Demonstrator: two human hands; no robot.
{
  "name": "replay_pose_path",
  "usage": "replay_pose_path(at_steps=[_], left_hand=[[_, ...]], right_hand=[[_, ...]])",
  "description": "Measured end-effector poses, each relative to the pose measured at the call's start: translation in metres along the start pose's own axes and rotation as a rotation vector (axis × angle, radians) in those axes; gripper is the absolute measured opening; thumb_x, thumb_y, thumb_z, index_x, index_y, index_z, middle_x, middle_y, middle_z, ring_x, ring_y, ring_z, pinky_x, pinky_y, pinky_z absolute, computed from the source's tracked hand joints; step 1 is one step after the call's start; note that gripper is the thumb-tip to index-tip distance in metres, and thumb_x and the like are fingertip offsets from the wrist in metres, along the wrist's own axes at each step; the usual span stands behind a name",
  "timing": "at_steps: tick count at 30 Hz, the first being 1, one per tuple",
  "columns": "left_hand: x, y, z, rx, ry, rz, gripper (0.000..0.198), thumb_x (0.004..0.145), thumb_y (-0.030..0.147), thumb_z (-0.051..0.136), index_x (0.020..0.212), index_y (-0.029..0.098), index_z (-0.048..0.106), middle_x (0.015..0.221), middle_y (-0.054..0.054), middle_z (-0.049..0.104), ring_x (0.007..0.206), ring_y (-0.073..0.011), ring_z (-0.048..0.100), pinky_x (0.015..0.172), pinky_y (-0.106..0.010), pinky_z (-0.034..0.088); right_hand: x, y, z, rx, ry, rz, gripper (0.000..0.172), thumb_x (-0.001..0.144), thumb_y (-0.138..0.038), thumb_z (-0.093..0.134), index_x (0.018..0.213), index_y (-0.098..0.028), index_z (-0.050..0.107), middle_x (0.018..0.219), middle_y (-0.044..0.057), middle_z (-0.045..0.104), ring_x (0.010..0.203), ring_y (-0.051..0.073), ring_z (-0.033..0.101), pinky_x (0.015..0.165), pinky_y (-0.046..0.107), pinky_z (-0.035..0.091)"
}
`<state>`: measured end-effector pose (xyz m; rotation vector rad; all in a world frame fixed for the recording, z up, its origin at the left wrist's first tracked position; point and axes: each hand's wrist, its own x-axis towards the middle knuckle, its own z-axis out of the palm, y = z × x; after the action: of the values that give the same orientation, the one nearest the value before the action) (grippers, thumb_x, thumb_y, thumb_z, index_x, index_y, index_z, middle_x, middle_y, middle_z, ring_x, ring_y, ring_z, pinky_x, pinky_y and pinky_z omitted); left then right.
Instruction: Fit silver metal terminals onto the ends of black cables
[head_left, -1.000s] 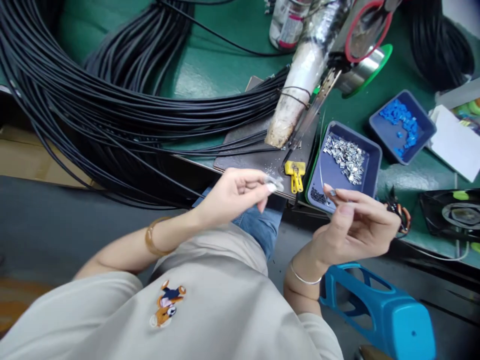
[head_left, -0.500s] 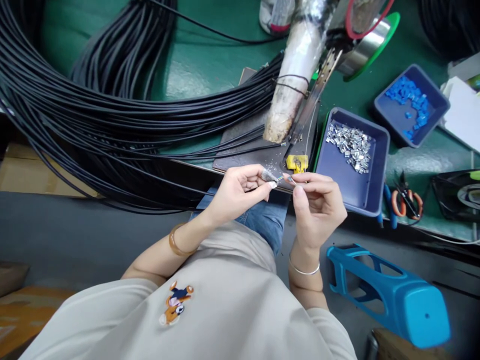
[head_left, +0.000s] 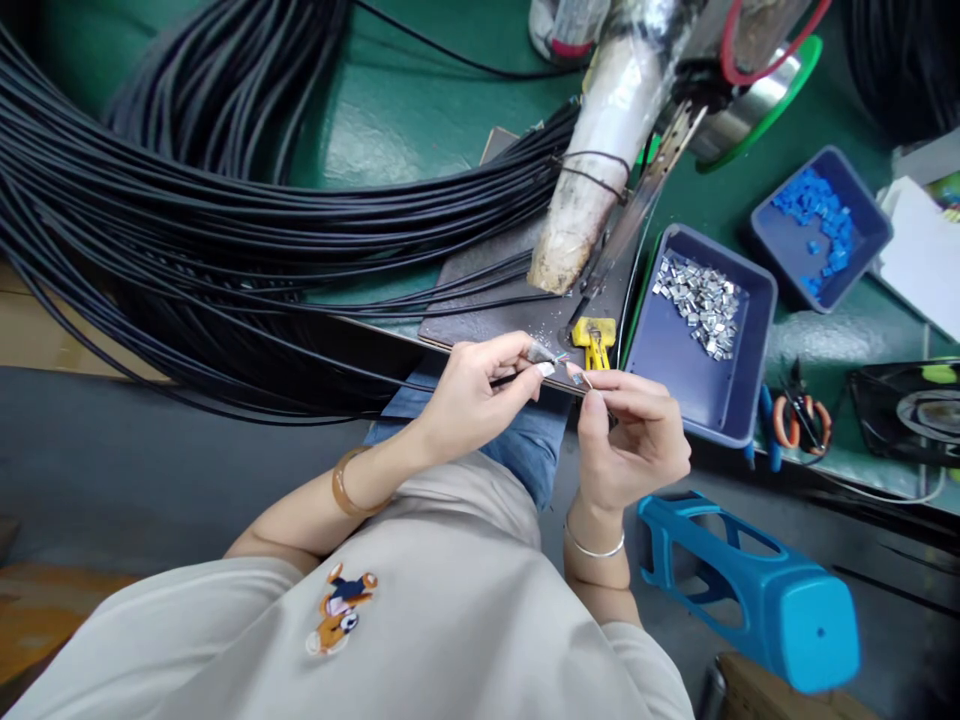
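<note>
Green worktop [head_left: 420, 110] lies ahead. At its front edge, the left hand [head_left: 472, 395] pinches a black cable [head_left: 504, 380] near its end, and tiny wires [head_left: 561, 358] poke out past the fingertips. The right hand [head_left: 637, 430] has thumb and finger almost together beside them; I can't tell what it holds. Just past sits a yellow clip [head_left: 594, 335].

1 head view, forward-down

Blue stool [head_left: 814, 610] on grey floor [head_left: 180, 470]
</note>
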<state>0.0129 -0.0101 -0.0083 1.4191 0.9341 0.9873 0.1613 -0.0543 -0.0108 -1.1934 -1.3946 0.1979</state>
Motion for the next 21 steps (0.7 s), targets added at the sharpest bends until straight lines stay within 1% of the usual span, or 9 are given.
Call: replay_pose_path(at_steps=[3, 7, 8, 9, 12, 13, 14, 18, 21], left_hand=[[0.002, 0.000, -0.002, -0.063, -0.026, -0.022, 0.014, 0.090, 0.018, 0.058, 0.078, 0.012, 0.061, 0.067, -0.001, 0.063, 0.063, -0.0082, 0.059, 0.063, -0.020, 0.048], [0.004, 0.002, -0.008, -0.167, -0.105, -0.069, 0.014, 0.089, 0.018, 0.060, 0.076, 0.013, 0.059, 0.067, -0.001, 0.064, 0.063, -0.0081, 0.060, 0.063, -0.019, 0.049], [0.004, 0.003, -0.009, -0.175, -0.113, -0.069, 0.013, 0.089, 0.018, 0.059, 0.076, 0.013, 0.059, 0.067, -0.001, 0.064, 0.062, -0.0079, 0.060, 0.062, -0.018, 0.049], [0.003, 0.004, -0.010, -0.176, -0.119, -0.064, 0.013, 0.089, 0.018, 0.059, 0.077, 0.013, 0.059, 0.067, -0.001, 0.065, 0.062, -0.0075, 0.060, 0.062, -0.018, 0.048], [0.003, 0.006, -0.011, -0.167, -0.126, -0.049, 0.014, 0.089, 0.017, 0.059, 0.075, 0.013, 0.059, 0.066, -0.001, 0.064, 0.059, -0.0062, 0.058, 0.059, -0.017, 0.047], [0.002, 0.007, -0.011, -0.170, -0.122, -0.053, 0.014, 0.088, 0.016, 0.059, 0.075, 0.013, 0.059, 0.065, -0.001, 0.064, 0.058, -0.0061, 0.058, 0.059, -0.017, 0.046], [0.002, 0.007, -0.010, -0.174, -0.116, -0.061, 0.014, 0.088, 0.016, 0.059, 0.075, 0.013, 0.059, 0.065, -0.001, 0.064, 0.058, -0.0063, 0.058, 0.059, -0.017, 0.046], [0.003, 0.006, -0.008, -0.181, -0.117, -0.102, 0.015, 0.089, 0.019, 0.058, 0.075, 0.013, 0.059, 0.065, -0.002, 0.065, 0.059, -0.0077, 0.059, 0.060, -0.018, 0.047], [0.003, 0.006, -0.009, -0.189, -0.140, -0.101, 0.015, 0.089, 0.018, 0.057, 0.075, 0.012, 0.061, 0.065, -0.002, 0.065, 0.058, -0.0073, 0.058, 0.059, -0.017, 0.045]], right_hand=[[-0.001, -0.002, 0.002, -0.006, -0.009, -0.034, 0.017, 0.081, -0.006, 0.069, 0.088, -0.021, 0.065, 0.086, 0.000, 0.074, 0.080, 0.015, 0.073, 0.071, 0.031, 0.061], [-0.001, -0.004, -0.001, -0.023, -0.123, -0.110, 0.018, 0.081, -0.005, 0.069, 0.088, -0.021, 0.066, 0.086, 0.000, 0.075, 0.077, 0.014, 0.074, 0.067, 0.028, 0.061], [0.001, -0.004, -0.002, -0.028, -0.115, -0.132, 0.017, 0.082, -0.006, 0.068, 0.088, -0.021, 0.066, 0.085, 0.000, 0.075, 0.076, 0.015, 0.074, 0.066, 0.028, 0.062], [0.003, -0.004, -0.004, -0.027, -0.060, -0.145, 0.016, 0.082, -0.006, 0.067, 0.089, -0.021, 0.066, 0.085, 0.000, 0.075, 0.075, 0.015, 0.074, 0.065, 0.029, 0.062], [0.010, -0.004, -0.012, -0.013, 0.228, -0.160, 0.011, 0.085, -0.012, 0.067, 0.092, -0.021, 0.067, 0.086, 0.000, 0.073, 0.072, 0.015, 0.073, 0.064, 0.032, 0.064], [0.012, -0.004, -0.014, -0.028, 0.258, -0.152, 0.011, 0.084, -0.013, 0.068, 0.092, -0.021, 0.068, 0.087, 0.000, 0.073, 0.072, 0.016, 0.073, 0.065, 0.033, 0.064], [0.013, -0.005, -0.015, -0.058, 0.239, -0.147, 0.012, 0.083, -0.013, 0.070, 0.091, -0.021, 0.069, 0.088, 0.001, 0.073, 0.074, 0.016, 0.073, 0.067, 0.035, 0.065], [0.007, -0.008, -0.012, -0.181, -0.002, -0.116, 0.023, 0.077, -0.008, 0.076, 0.092, -0.024, 0.074, 0.100, 0.003, 0.072, 0.089, 0.019, 0.074, 0.079, 0.037, 0.066], [0.003, -0.007, -0.006, -0.220, -0.094, -0.109, 0.026, 0.079, -0.007, 0.075, 0.097, -0.026, 0.074, 0.106, 0.003, 0.070, 0.096, 0.019, 0.073, 0.084, 0.036, 0.066]])
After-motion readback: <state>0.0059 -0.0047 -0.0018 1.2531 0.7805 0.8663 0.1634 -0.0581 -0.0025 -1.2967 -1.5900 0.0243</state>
